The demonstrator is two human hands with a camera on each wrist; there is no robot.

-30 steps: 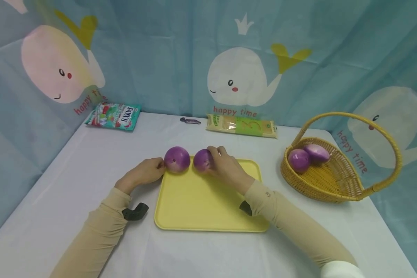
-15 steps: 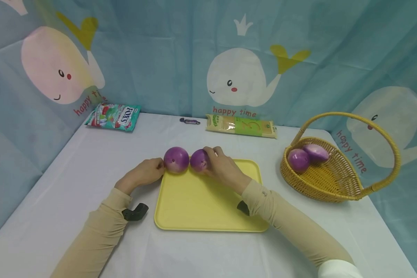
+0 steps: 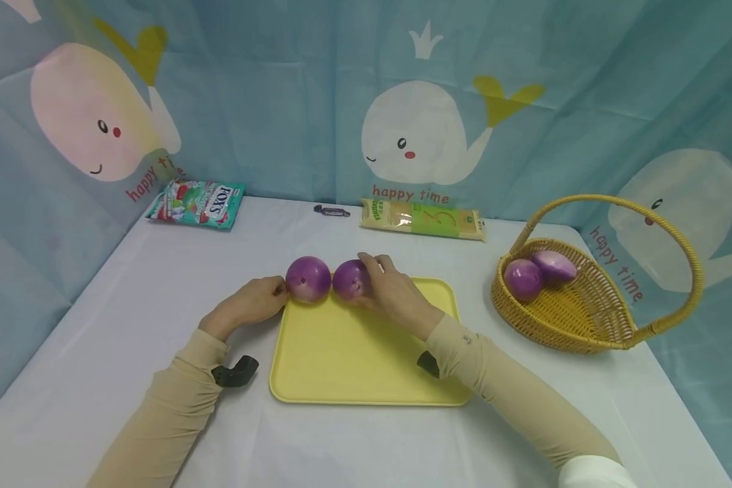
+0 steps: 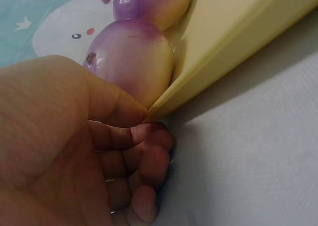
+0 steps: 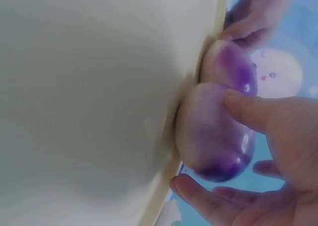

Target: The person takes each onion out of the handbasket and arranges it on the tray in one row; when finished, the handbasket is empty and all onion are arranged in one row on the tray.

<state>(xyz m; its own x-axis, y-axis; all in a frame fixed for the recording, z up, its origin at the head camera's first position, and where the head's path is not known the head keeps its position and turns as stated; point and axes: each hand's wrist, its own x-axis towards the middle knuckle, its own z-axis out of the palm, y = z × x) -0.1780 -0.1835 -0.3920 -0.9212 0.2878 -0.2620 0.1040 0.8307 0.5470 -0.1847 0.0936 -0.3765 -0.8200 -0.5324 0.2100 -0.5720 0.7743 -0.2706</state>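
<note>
Two round purple-and-white vegetables, which look like onions, sit side by side at the far left corner of a yellow tray. My left hand pinches the tray's corner between thumb and fingers, right beside the left onion. In the left wrist view that onion leans close to the tray's rim. My right hand reaches round the right onion from its right side. One digit touches this onion in the right wrist view, while the other fingers lie spread beside it.
A wicker basket with a tall handle stands on the right, holding two more purple onions. Along the back lie a teal candy bag, a small wrapped candy and a yellow-green packet. A whale-print curtain hangs behind.
My right hand has shifted slightly left with the right onion, narrowing the gap to the left one until they nearly touch. The left hand stays at the tray's corner.
</note>
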